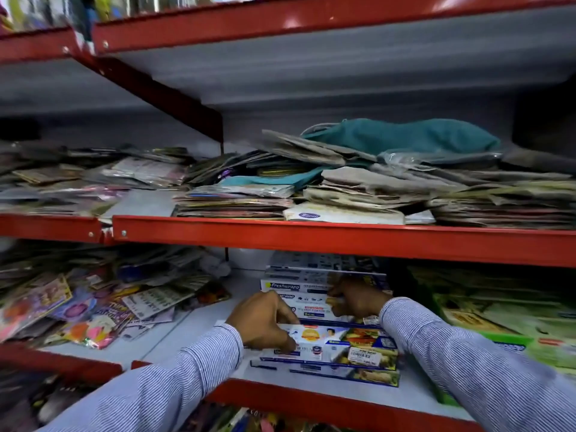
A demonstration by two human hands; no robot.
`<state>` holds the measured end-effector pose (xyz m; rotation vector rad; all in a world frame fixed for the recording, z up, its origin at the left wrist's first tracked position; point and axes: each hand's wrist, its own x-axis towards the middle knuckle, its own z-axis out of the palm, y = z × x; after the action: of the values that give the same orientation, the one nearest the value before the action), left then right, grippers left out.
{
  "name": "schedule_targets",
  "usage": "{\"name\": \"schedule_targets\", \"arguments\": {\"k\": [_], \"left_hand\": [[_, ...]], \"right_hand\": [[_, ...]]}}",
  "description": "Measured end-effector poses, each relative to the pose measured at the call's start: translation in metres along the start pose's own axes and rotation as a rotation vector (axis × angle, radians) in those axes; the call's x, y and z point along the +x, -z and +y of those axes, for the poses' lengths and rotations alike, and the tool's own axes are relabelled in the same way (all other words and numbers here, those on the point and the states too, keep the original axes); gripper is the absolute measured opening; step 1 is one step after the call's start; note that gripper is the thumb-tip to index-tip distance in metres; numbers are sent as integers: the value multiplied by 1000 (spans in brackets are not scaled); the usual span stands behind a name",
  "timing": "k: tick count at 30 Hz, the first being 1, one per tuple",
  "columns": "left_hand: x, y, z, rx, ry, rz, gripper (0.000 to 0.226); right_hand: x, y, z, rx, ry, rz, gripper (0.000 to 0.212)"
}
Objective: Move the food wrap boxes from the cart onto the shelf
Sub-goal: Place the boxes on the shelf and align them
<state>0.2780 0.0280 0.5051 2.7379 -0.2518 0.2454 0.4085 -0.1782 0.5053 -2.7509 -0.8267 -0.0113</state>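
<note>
**Both hands on the wrap boxes, lower shelf**

So the food wrap boxes are already sitting on the lower shelf (199,332), roughly in the middle, in two piles. The near stack (343,353) is close to the shelf's red front lip, and the far stack (311,291) sits right behind it, a bit higher, reaching up under the red edge of the next shelf.

The left hand (265,322) is resting on the left end of the near stack's top box, fingers curled down over the far edge and thumb on the near face, so it's gripping that box. The right hand (355,299) is further back, fingers bent and pressed against the right part of the far stack (whether it's really clamping a box or just pushing on it, I can't tell, it's blurry there). Both arms are in blue striped sleeves (467,363).

Orientation: every box lies flat with its long axis running left to right, parallel to the shelf's front edge. Printed long faces point toward the camera, the food-photo ends are on the right, and a price sticker (364,357) shows on the near stack's right end.

To the left there's a messy heap of colourful packets (78,307), to the right green packs (498,316), both apart from the boxes.
</note>
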Motion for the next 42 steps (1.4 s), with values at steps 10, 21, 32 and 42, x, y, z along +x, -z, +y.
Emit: {"name": "schedule_targets", "arguments": {"k": [10,21,32,42], "left_hand": [[45,-26,-17,-12,-8,-37,41],[79,-42,-23,-72,-40,38,43],[55,-79,-36,73,-192,290,51],[57,-87,-44,130,-267,243,51]], "right_hand": [[11,-16,21,171,38,79,29],[2,-2,28,33,100,-7,25],[-45,-63,33,7,84,303,47],[-56,-59,29,3,60,352,43]]}}
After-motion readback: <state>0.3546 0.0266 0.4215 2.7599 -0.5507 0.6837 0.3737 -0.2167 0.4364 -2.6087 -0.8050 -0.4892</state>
